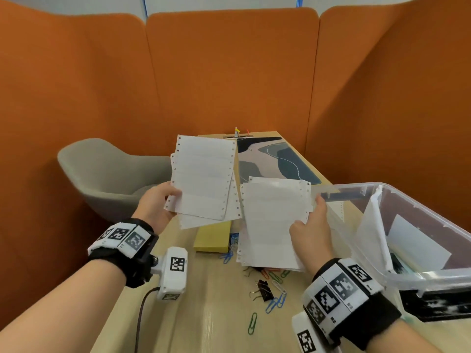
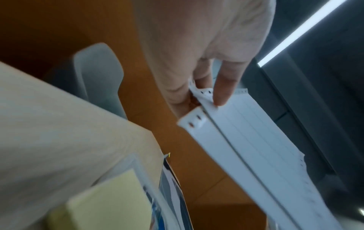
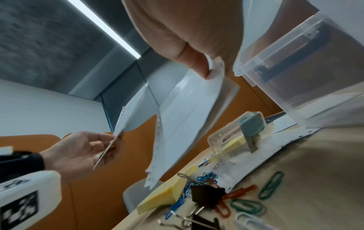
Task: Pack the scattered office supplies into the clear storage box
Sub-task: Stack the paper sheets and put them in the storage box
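My left hand (image 1: 163, 200) pinches a sheaf of white perforated paper sheets (image 1: 204, 179) by its left edge, raised above the table; in the left wrist view the fingers (image 2: 222, 87) clamp the sheaf's corner (image 2: 242, 133). My right hand (image 1: 311, 233) grips a second sheaf of the same paper (image 1: 270, 225) just left of the clear storage box (image 1: 423, 276); the thumb (image 3: 197, 62) presses on this sheaf (image 3: 187, 109). The box (image 3: 295, 65) holds some white paper and dark items.
On the wooden table (image 1: 216, 322) lie a yellow sticky-note pad (image 1: 212, 236), black binder clips (image 1: 265, 289), several coloured paper clips (image 1: 275, 301) and a small clear case (image 3: 236, 140). A patterned desk mat (image 1: 272, 159) lies farther back. A grey chair (image 1: 107, 174) and orange partitions stand left.
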Motion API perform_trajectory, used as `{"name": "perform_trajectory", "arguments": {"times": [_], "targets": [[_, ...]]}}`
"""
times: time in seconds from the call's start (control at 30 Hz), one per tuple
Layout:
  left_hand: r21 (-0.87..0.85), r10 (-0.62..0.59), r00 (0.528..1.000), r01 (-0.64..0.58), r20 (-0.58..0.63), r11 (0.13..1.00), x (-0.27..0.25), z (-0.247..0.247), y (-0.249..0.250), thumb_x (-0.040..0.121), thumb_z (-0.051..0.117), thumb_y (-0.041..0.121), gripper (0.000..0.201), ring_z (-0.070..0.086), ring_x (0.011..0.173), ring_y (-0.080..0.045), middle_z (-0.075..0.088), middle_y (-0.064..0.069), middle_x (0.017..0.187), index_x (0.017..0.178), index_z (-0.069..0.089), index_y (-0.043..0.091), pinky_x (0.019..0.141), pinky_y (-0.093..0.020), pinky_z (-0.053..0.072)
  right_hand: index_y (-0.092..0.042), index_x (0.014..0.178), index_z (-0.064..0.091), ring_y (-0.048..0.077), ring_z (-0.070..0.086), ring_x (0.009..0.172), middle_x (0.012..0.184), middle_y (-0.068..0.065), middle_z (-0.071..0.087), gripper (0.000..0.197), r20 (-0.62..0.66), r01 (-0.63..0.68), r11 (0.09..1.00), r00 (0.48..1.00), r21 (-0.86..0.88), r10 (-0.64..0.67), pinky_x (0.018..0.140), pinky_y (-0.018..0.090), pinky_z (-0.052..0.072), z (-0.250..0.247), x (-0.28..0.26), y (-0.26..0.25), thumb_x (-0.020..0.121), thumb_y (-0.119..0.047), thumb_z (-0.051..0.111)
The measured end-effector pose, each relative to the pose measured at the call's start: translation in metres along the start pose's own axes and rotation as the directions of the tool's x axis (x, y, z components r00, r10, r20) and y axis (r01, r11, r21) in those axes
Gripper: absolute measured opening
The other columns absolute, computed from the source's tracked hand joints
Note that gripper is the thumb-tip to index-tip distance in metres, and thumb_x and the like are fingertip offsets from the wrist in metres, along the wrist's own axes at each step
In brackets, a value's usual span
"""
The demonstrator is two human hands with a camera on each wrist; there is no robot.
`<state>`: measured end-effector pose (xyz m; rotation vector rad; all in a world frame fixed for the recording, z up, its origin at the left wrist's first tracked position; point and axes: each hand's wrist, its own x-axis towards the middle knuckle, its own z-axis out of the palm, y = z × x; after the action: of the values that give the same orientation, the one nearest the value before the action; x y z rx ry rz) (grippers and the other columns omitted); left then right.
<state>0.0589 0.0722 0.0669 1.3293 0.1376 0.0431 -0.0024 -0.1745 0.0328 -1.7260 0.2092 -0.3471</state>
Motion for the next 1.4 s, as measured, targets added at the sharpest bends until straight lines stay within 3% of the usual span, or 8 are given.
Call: {"name": "perform_trajectory", "arguments": {"times": [0.13,0.27,0.43,0.67,0.83,1.07,1.3,1.4], "targets": [[0.130,-0.037,0.982,0.013,0.185,0.991,-0.030,0.016,-0.025,0.091,0.044,0.001,0.023,0.063,0.089,-0.019,0.068,-0.003,0.101,0.103,0.061,0.012,0.072,-0.030,0.049,-0.018,0.133,0.038,0.017,0.049,0.104,0.116,-0.003,0.053,0.053,0.091,-0.044,0.998,0.995,0.043,0.040,0.084,0.029,0.043,0.006,-0.003,0.001,0.088,0.008,0.036],[0.238,-0.042,0.979,-0.007,0.199,0.971,-0.044,0.035,-0.055,0.092,0.052,0.005,0.013,0.061,0.095,-0.021,0.064,-0.009,0.113,0.102,0.052,0.014,0.070,-0.030,0.049,-0.022,0.127,0.044,0.025,0.057,0.113,0.120,0.001,0.060,0.046,0.182,-0.110,0.980,0.980,0.164,0.080,0.091,0.047,0.051,0.015,-0.011,-0.003,0.087,0.001,0.046],[0.237,0.058,0.975,-0.110,0.216,0.965,-0.055,0.050,-0.062,0.091,0.051,0.001,0.025,0.061,0.107,-0.023,0.064,-0.006,0.117,0.106,0.054,0.021,0.081,-0.028,0.051,-0.024,0.121,0.040,0.002,0.055,0.089,0.104,-0.006,0.057,0.039,0.199,-0.065,0.963,0.980,0.261,0.012,0.063,0.021,0.047,0.012,-0.025,-0.012,0.092,0.001,0.044],[0.229,0.098,0.956,-0.164,0.276,0.959,-0.057,0.043,-0.057,0.083,0.059,-0.009,0.042,0.063,0.104,-0.020,0.066,-0.006,0.115,0.116,0.056,0.017,0.085,-0.029,0.052,-0.016,0.125,0.044,0.017,0.058,0.102,0.114,0.002,0.060,0.049,0.158,0.011,0.995,0.987,0.100,-0.027,0.084,0.032,0.052,0.010,-0.029,-0.012,0.082,0.008,0.045],[0.185,0.061,0.963,-0.112,0.263,0.976,-0.058,0.037,-0.062,0.072,0.063,-0.018,0.047,0.066,0.093,-0.023,0.070,-0.008,0.103,0.104,0.061,0.016,0.068,-0.023,0.055,-0.022,0.108,0.045,0.011,0.057,0.086,0.097,-0.001,0.058,0.039,0.234,0.038,0.998,0.972,-0.048,-0.026,0.072,0.025,0.051,0.012,-0.039,-0.003,0.084,0.010,0.042],[0.169,0.066,0.956,-0.118,0.285,0.978,-0.054,0.040,-0.056,0.068,0.071,-0.010,0.048,0.063,0.097,-0.027,0.068,-0.016,0.110,0.114,0.060,-0.001,0.076,-0.034,0.051,-0.024,0.109,0.046,0.009,0.056,0.090,0.097,-0.009,0.058,0.043,0.207,0.104,0.993,0.974,-0.060,-0.090,0.073,0.025,0.053,0.011,-0.036,-0.006,0.083,0.010,0.044],[0.348,0.007,0.924,-0.151,0.382,0.925,-0.058,0.033,-0.067,0.067,0.074,-0.010,0.041,0.068,0.083,-0.002,0.074,0.008,0.090,0.095,0.070,0.020,0.069,-0.013,0.052,-0.016,0.125,0.046,0.006,0.050,0.075,0.104,0.002,0.056,0.050,0.357,0.006,0.972,0.931,-0.234,0.080,0.058,0.011,0.043,0.010,-0.037,0.006,0.084,0.012,0.037],[0.358,0.006,0.949,-0.126,0.317,0.925,-0.054,0.031,-0.069,0.066,0.078,-0.002,0.040,0.067,0.094,-0.012,0.073,0.003,0.098,0.097,0.068,0.021,0.083,-0.026,0.053,-0.012,0.132,0.044,0.013,0.056,0.091,0.117,0.002,0.057,0.051,0.358,-0.003,0.959,0.927,-0.285,0.109,0.070,0.016,0.050,0.011,-0.034,0.011,0.085,0.007,0.045]]}}
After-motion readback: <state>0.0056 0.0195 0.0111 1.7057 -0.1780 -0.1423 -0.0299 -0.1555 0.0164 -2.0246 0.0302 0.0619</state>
